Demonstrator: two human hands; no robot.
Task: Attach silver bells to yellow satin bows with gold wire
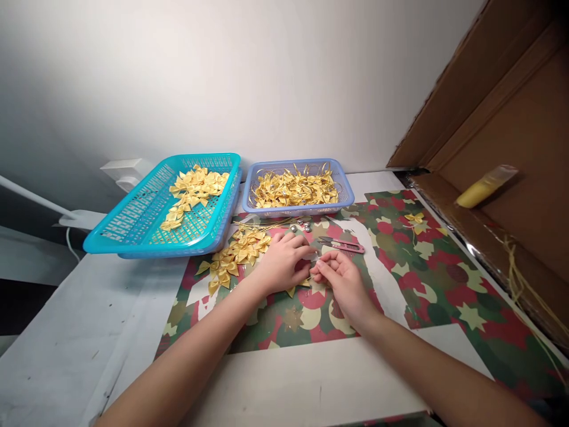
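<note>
One narrow pinch closes the right hand point(342, 279), contents unclear; the left hand point(283, 262) is curled, grip indeterminable. Knuckle contact could scatter the small, round silver beads point(294, 229).

left hand point(284, 261) palm down, fingers point(306, 251) bent; right hand point(344, 281) pinching; forearms point(200, 350) angled inward

White tabletop point(66, 332), partly covered by a patterned sheet point(280, 340). Far edge: a purple basket point(297, 210). Toward the far left corner: stacked baskets, a turquoise basket point(146, 248) uppermost. Between the baskets and the near edge: yellow bows point(246, 246), silver beads point(306, 226), pink-handled snips point(351, 246). Toward the far right corner: a single bow point(415, 219).
</note>
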